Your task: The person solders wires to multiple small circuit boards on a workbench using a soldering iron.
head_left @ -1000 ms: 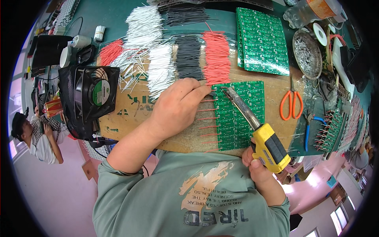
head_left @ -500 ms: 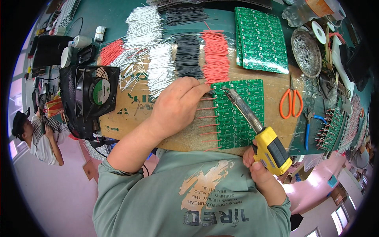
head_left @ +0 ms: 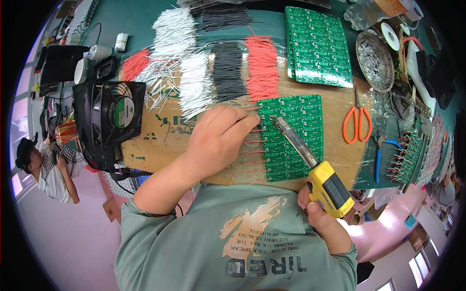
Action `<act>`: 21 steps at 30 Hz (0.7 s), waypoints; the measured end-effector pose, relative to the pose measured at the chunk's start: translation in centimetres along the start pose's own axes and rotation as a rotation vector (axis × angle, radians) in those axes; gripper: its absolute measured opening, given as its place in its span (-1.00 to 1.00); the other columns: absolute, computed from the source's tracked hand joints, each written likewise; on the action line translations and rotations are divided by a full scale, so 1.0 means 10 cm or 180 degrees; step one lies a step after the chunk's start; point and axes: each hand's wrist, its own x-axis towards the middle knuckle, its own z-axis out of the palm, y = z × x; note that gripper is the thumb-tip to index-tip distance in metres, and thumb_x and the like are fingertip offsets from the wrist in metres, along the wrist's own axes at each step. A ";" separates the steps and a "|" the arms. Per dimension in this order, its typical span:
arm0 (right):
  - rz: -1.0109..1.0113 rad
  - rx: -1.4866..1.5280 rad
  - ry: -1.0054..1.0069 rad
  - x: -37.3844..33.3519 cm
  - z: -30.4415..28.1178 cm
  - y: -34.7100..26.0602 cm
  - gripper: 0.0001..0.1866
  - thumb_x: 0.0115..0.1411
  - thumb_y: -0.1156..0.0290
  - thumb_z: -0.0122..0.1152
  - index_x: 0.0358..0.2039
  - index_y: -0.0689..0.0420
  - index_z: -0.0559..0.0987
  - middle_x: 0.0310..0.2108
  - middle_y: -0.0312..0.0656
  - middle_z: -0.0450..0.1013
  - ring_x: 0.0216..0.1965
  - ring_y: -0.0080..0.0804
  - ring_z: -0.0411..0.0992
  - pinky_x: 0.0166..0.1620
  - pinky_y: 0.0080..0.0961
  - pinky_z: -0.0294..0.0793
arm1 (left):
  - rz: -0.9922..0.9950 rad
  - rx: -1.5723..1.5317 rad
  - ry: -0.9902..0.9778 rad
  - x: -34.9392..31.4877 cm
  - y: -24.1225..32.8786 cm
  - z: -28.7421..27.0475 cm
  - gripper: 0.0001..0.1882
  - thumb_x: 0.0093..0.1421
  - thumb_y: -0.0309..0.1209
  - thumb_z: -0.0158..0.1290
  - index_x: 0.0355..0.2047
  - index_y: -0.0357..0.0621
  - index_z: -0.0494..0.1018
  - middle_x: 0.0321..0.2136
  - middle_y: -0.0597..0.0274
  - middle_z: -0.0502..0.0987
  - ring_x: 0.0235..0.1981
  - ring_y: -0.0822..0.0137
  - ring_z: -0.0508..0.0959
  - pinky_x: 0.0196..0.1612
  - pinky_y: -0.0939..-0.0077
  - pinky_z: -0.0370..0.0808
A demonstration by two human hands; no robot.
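Observation:
A green circuit board panel (head_left: 296, 140) lies on the brown work mat, with short red wires sticking out along its left edge. My left hand (head_left: 218, 138) is closed in a pinch at that edge, near the upper corner, on a red wire mostly hidden by the fingers. One red wire (head_left: 252, 108) shows just above my fingertips, and several more lie below. In my right hand (head_left: 314, 206) is a soldering iron with a yellow and black handle (head_left: 331, 189). Its tip is over the board's upper left part, close to my left fingertips.
Bundles of white (head_left: 195, 85), black (head_left: 229, 70) and red wires (head_left: 262, 68) lie beyond my left hand. A stack of green boards (head_left: 319, 46) sits far right, near a metal dish (head_left: 374, 62). Orange-handled scissors (head_left: 357, 123) and blue-handled pliers (head_left: 378, 160) lie right; a black fan (head_left: 119, 111) stands left.
My left hand has moved slightly nearer to me along the board's edge, from the topmost red wire to the one below. The soldering iron's tip has shifted the same way.

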 end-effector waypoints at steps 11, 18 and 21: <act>0.0248 -0.0329 -0.0100 -0.10 -0.10 0.16 -0.32 0.23 0.13 0.39 0.24 0.16 0.36 -0.48 -0.35 0.27 -0.46 -0.50 0.24 -0.39 -0.50 0.29 | -0.0023 0.0009 -0.0010 0.00 -0.01 0.03 -0.63 -0.02 -0.69 0.15 -0.16 -0.19 0.62 -0.28 0.12 0.58 -0.31 0.10 0.58 -0.25 0.29 0.55; 0.0327 -0.0351 -0.0055 -0.09 -0.10 0.17 -0.38 0.21 0.14 0.41 0.15 0.15 0.38 -0.48 -0.34 0.28 -0.46 -0.49 0.26 -0.39 -0.50 0.30 | -0.0023 -0.0014 -0.0011 0.01 -0.01 0.04 -0.63 -0.03 -0.69 0.15 -0.16 -0.20 0.61 -0.29 0.12 0.58 -0.31 0.10 0.57 -0.26 0.28 0.55; 0.0348 -0.0413 -0.0092 -0.09 -0.10 0.16 -0.41 0.20 0.14 0.41 0.11 0.15 0.39 -0.47 -0.34 0.28 -0.47 -0.49 0.27 -0.41 -0.50 0.30 | -0.0053 -0.0003 -0.0017 0.01 -0.01 0.04 -0.64 -0.02 -0.69 0.15 -0.16 -0.21 0.61 -0.29 0.12 0.58 -0.31 0.10 0.57 -0.26 0.28 0.55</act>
